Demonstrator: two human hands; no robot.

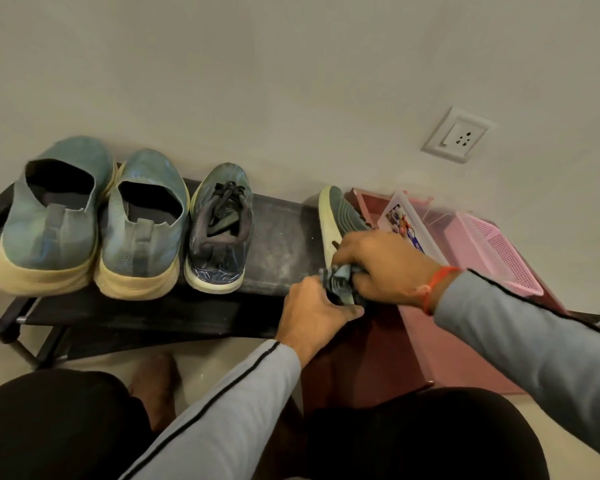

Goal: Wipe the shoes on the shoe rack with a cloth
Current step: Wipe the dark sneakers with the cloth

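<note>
Plain pale wall (291, 81) with white socket (458, 135), glossy beige floor (568, 427)

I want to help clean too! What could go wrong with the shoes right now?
1. The shoe being worked on is tipped on its side at the right end of the rack. It might slide off toward the pink basket.
2. Both hands, left and right, bunch the cloth tightly, so it may wipe poorly.
3. The rack top looks dusty and could dirty clean soles again.
</note>
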